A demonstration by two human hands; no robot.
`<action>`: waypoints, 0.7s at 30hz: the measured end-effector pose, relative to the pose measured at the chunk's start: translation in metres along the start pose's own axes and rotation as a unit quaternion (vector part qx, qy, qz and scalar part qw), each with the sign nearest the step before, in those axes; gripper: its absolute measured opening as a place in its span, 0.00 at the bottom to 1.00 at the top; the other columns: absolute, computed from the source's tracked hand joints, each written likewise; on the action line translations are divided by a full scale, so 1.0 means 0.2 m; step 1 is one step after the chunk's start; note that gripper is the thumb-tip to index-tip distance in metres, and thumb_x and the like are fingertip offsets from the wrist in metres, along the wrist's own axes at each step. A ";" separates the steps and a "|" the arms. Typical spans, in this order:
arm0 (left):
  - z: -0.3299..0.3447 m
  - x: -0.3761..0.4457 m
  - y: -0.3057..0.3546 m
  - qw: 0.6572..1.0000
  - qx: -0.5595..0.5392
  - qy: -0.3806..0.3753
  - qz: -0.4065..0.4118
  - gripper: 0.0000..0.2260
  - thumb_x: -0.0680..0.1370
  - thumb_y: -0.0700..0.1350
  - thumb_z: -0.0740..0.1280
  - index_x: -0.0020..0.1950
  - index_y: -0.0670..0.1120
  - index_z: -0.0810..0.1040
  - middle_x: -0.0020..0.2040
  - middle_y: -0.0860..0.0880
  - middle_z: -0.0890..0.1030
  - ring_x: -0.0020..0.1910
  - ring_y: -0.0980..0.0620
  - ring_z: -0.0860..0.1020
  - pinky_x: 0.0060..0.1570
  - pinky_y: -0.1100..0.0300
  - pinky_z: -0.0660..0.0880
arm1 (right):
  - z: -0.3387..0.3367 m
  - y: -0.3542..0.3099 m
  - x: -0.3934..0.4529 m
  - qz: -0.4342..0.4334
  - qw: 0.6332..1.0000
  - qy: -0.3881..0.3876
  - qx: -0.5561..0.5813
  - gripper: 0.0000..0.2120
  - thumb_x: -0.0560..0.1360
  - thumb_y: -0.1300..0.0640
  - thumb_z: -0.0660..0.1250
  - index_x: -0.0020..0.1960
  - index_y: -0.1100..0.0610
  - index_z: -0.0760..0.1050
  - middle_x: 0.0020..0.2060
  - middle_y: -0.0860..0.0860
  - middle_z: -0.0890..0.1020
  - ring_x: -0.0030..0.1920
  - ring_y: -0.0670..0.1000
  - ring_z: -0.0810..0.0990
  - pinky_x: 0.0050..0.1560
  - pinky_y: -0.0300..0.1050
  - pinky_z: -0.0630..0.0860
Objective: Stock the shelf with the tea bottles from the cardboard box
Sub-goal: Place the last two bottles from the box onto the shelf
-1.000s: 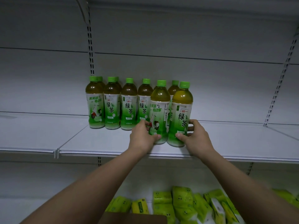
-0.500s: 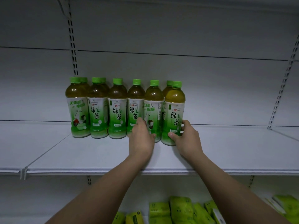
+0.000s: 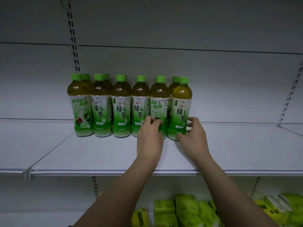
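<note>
Two full, heavy, slick bottles: left hand (image 3: 150, 133) pinches one (image 3: 159, 107), right hand (image 3: 194, 136) loosely cups another (image 3: 180, 110), best gripped low at the waist.

Tea bottles (image 3: 121, 108) in row at shelf (image 3: 101, 154) back, packets (image 3: 185, 210) below.
</note>
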State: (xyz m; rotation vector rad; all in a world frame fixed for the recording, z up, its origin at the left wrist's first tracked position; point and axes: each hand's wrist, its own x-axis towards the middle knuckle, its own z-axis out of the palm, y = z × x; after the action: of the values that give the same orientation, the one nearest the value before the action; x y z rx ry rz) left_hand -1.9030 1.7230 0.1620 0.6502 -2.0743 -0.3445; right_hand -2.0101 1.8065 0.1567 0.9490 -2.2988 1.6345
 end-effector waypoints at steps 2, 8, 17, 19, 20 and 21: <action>0.00 0.00 0.00 1.000 0.001 0.001 0.002 0.18 0.75 0.34 0.66 0.64 0.46 0.79 0.56 0.47 0.75 0.52 0.48 0.77 0.52 0.55 0.75 | 0.00 0.01 0.00 -0.005 1.000 0.004 -0.013 0.26 0.71 0.58 0.72 0.66 0.54 0.67 0.60 0.53 0.77 0.54 0.54 0.79 0.52 0.49 0.78; 0.03 0.00 -0.01 0.999 0.029 -0.039 -0.005 0.23 0.76 0.31 0.63 0.69 0.46 0.74 0.65 0.46 0.71 0.58 0.44 0.77 0.55 0.53 0.75 | 0.01 0.04 0.03 -0.007 0.999 0.012 -0.038 0.24 0.71 0.62 0.73 0.64 0.55 0.68 0.56 0.54 0.78 0.52 0.53 0.78 0.47 0.43 0.71; 0.04 0.01 -0.02 0.996 0.057 -0.064 -0.016 0.25 0.75 0.33 0.64 0.71 0.48 0.71 0.69 0.45 0.66 0.61 0.44 0.75 0.56 0.52 0.75 | 0.05 0.06 0.06 -0.020 0.998 -0.004 -0.067 0.25 0.70 0.61 0.74 0.61 0.55 0.66 0.57 0.54 0.76 0.54 0.55 0.78 0.49 0.48 0.75; 0.05 0.00 -0.02 0.996 0.059 -0.068 -0.015 0.25 0.75 0.33 0.64 0.72 0.48 0.70 0.69 0.45 0.66 0.60 0.43 0.75 0.55 0.52 0.75 | 0.05 0.05 0.06 -0.028 0.997 -0.004 -0.077 0.23 0.70 0.62 0.73 0.60 0.55 0.66 0.56 0.55 0.76 0.54 0.56 0.78 0.48 0.49 0.75; 0.05 0.00 -0.01 0.996 0.063 -0.068 -0.014 0.25 0.75 0.34 0.64 0.72 0.48 0.70 0.69 0.45 0.67 0.60 0.43 0.76 0.54 0.52 0.75 | 0.05 0.05 0.06 -0.034 0.996 -0.001 -0.084 0.22 0.70 0.62 0.73 0.59 0.55 0.66 0.56 0.55 0.76 0.53 0.56 0.78 0.47 0.48 0.74; 0.05 0.00 -0.01 0.995 0.067 -0.067 -0.012 0.25 0.75 0.34 0.64 0.72 0.48 0.70 0.69 0.45 0.67 0.59 0.43 0.76 0.54 0.52 0.75 | 0.05 0.05 0.05 -0.041 0.995 0.001 -0.092 0.22 0.71 0.62 0.73 0.59 0.55 0.66 0.55 0.55 0.76 0.53 0.56 0.78 0.46 0.47 0.74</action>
State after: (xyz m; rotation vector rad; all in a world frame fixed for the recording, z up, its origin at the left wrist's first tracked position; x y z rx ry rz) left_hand -1.9099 1.7207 0.1554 0.7501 -2.2340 -0.2699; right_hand -2.0215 1.7942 0.1503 0.9851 -2.3276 1.3630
